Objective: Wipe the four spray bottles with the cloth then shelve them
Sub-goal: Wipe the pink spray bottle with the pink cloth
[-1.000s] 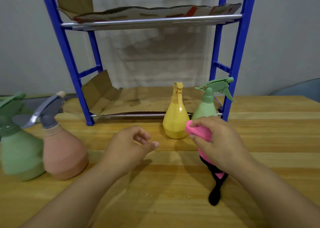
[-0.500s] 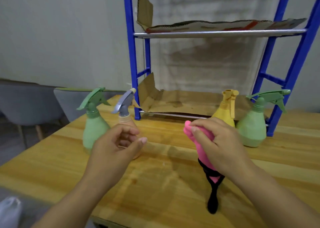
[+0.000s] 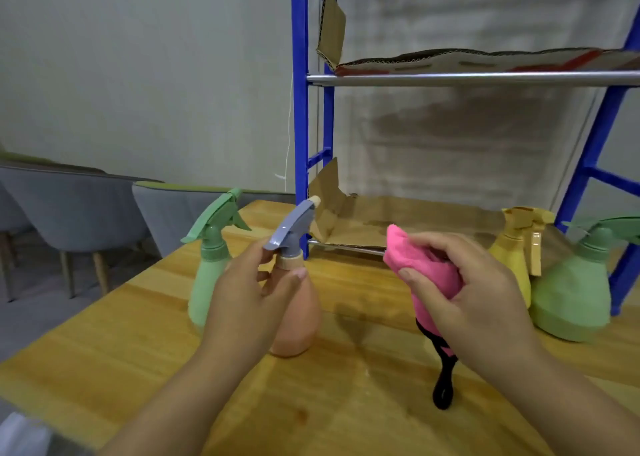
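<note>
A peach spray bottle (image 3: 298,320) with a grey-blue trigger stands on the wooden table (image 3: 104,348). My left hand (image 3: 246,296) curls round its neck, thumb in front and fingers behind. Just left of it stands a pale green spray bottle (image 3: 206,282). My right hand (image 3: 474,296) grips a bunched pink cloth (image 3: 405,251) above the table, and the cloth's black loop (image 3: 443,386) hangs down to the tabletop. A yellow spray bottle (image 3: 510,258) and a second green spray bottle (image 3: 571,300) stand at the right, partly behind my right hand.
A blue metal shelf rack (image 3: 299,109) stands at the back of the table, with cardboard (image 3: 398,220) lining its lower shelf and more on the upper one. Grey chairs (image 3: 69,206) stand off the table's left edge.
The view has swung left and drawn closer. My left hand reached forward and closed round the peach bottle's neck. My right hand kept its hold on the pink cloth.
</note>
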Available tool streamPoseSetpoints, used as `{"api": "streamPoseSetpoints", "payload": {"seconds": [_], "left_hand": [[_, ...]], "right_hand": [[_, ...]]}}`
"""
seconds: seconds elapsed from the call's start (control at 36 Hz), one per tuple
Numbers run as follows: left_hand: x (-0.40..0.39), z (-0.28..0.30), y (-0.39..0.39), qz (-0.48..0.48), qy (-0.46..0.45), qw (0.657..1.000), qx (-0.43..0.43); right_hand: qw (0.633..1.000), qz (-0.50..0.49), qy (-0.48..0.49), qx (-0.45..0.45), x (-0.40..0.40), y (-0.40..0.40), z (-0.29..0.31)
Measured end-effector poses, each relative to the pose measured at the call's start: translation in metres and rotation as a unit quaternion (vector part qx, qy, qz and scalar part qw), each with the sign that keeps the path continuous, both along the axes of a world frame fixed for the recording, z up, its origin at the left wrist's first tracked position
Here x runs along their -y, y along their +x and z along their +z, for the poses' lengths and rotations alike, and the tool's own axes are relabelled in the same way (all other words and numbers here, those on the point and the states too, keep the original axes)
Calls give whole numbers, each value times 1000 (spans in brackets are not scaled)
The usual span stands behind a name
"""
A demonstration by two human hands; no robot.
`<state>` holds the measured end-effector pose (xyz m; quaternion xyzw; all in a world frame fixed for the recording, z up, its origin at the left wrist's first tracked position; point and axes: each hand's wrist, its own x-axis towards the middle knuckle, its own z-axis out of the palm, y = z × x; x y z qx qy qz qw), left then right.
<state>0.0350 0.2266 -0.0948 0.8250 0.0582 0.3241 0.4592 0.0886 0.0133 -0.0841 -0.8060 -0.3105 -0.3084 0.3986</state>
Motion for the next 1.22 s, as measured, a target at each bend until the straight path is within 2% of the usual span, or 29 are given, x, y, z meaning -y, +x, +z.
{"api": "streamPoseSetpoints", "payload": {"seconds": [0.25,0.36,0.5,0.75,0.92,1.0,1.08,1.22], "left_hand": [[7,0,28,-90,-53,994,31],[20,7,35,-170,-124,977,39],[31,10,47,-234,-170,956,47],[55,6,56,-290,-180,938,62],[56,10,55,-315,-170,930,84],[52,8,55,-318,-161,931,78],[52,5,56,-325,-185,924,73],[54,2,59,-334,-192,921,67]], "right_hand": [[1000,-9,7,-2,14,17,-4],[999,-8,28,16,21,22,-6],[996,-8,71,61,24,26,-2],[989,29,71,123,4,31,-2],[979,56,-7,198,2,30,-9],[973,30,-27,229,7,35,-9],[977,0,2,212,13,42,-7],[985,19,17,171,11,40,-13]]}}
